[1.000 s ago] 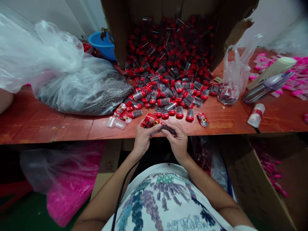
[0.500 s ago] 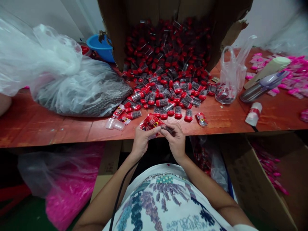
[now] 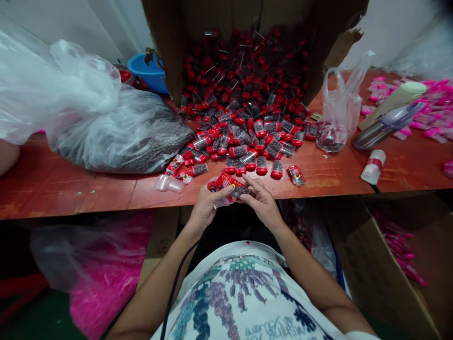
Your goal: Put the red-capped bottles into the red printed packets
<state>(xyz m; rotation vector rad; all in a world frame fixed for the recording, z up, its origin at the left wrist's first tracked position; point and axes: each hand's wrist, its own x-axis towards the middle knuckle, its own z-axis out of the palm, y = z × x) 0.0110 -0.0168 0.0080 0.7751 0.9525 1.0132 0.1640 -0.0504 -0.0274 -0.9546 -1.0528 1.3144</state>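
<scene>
My left hand is closed on a red printed plastic packet, thumb on top, at the table's front edge. A small clear bottle of dark beads lies at the right side of the packet, partly inside it as far as I can see. My right hand pinches the bottle's outer end between thumb and fingers. Just beyond lie several red-capped clear bottles of dark beads. One filled red packet rests to the right, and empty clear cups lie to the left.
A large cardboard box on its side spills red-capped bottles onto the red table. A plastic bag of dark beads stands left. At right are a clear bag, a purple-lidded bottle and pink items.
My right hand's fingers have opened out a little and shifted right along the bottle, so more of it shows. My left hand keeps the packet in nearly the same place.
</scene>
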